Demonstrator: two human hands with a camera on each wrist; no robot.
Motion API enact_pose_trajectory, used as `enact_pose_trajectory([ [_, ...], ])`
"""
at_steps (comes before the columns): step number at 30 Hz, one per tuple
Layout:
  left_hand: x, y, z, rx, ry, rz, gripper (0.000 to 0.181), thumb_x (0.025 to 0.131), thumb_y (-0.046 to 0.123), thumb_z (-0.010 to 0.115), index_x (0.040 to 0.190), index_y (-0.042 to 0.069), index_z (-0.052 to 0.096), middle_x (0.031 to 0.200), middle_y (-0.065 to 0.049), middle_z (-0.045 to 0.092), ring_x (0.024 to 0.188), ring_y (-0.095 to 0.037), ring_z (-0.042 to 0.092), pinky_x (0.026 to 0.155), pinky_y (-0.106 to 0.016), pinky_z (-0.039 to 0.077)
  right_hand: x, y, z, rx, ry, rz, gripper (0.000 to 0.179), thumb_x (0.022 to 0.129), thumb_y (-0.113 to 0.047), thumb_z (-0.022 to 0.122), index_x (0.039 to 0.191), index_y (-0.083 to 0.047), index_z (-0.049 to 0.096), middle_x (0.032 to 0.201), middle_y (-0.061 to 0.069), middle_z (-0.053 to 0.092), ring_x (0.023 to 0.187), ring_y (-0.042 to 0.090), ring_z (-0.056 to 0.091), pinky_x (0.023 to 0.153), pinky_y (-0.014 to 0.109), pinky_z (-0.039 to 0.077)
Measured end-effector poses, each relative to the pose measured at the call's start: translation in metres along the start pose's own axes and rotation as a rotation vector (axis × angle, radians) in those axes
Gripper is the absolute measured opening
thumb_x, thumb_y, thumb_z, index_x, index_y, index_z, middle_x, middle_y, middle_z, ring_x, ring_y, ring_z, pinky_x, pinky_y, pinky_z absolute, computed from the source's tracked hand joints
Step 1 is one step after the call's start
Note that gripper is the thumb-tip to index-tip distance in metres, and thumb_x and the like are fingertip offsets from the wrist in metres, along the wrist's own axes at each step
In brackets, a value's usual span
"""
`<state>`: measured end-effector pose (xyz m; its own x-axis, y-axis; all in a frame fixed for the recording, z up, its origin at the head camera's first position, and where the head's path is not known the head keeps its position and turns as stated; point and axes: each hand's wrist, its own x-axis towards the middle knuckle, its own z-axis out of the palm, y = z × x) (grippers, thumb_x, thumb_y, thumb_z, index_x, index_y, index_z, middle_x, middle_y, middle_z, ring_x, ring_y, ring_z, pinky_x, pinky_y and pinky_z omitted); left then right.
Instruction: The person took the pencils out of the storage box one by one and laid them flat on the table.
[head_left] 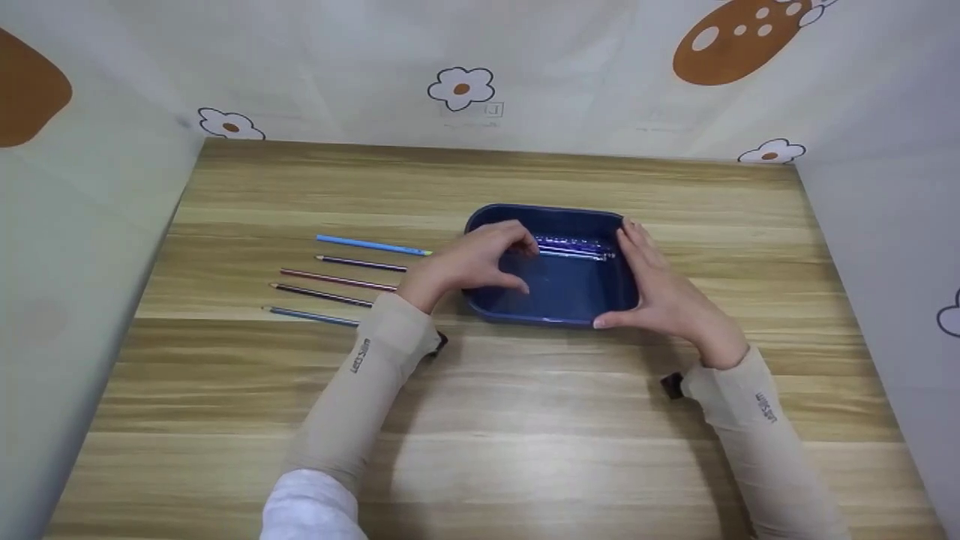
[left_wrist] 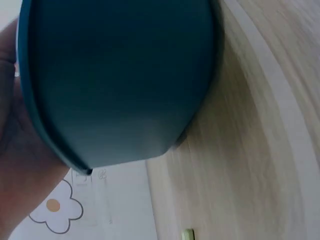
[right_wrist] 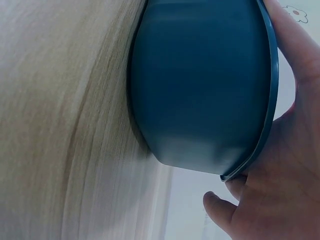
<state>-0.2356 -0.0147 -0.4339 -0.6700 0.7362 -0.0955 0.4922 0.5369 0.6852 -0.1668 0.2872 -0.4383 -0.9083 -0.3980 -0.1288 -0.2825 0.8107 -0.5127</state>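
Blue container [head_left: 540, 322] on the tabletop [head_left: 510, 450] holds shiny items [head_left: 574, 246]; the left hand [head_left: 484, 259] arches over it, grasp apart; the right hand [head_left: 658, 292] spreads against its right end.

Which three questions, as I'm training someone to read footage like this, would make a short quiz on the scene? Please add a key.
1. How many pencil-like items lie on the table to the left of the container?
2. True or false: the right hand is at the container's left end.
3. What lies inside the container, in its far half?

Key:
1. Five.
2. False; that hand is at the container's right end.
3. A few shiny slender items; their exact number is hard to tell.
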Motion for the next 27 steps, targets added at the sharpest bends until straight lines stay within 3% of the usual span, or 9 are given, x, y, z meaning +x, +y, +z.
enact_pose_trajectory([
  [9,0.014,0.001,0.004,0.134,-0.031,-0.030,0.052,0.083,0.025,0.081,0.127,0.006,0.059,0.127,-0.008,0.059,0.122,-0.022,0.054,0.112,-0.034,0.040,-0.001,-0.002,-0.001,0.005,-0.002,0.009,0.134,0.065,-0.059,0.086,0.160,-0.004,0.008,0.169,0.011,-0.002,0.156,0.033,-0.003,0.122,0.060,0.016],
  [19,0.021,0.003,0.011,0.222,-0.036,-0.157,0.054,0.086,0.030,0.078,0.132,0.011,0.057,0.130,-0.005,0.055,0.129,-0.021,0.048,0.113,-0.035,0.039,0.000,-0.003,-0.001,-0.002,-0.006,0.004,0.133,0.066,-0.059,0.086,0.159,-0.004,0.008,0.169,0.012,-0.002,0.156,0.032,-0.003,0.123,0.058,0.013],
  [27,0.028,0.003,0.015,0.300,-0.037,-0.192,0.053,0.086,0.031,0.078,0.131,0.009,0.059,0.127,-0.008,0.057,0.126,-0.025,0.050,0.111,-0.036,0.041,0.000,-0.002,0.000,-0.012,-0.005,0.006,0.133,0.066,-0.059,0.085,0.160,-0.004,0.007,0.169,0.012,-0.002,0.156,0.032,-0.003,0.124,0.057,0.012],
])
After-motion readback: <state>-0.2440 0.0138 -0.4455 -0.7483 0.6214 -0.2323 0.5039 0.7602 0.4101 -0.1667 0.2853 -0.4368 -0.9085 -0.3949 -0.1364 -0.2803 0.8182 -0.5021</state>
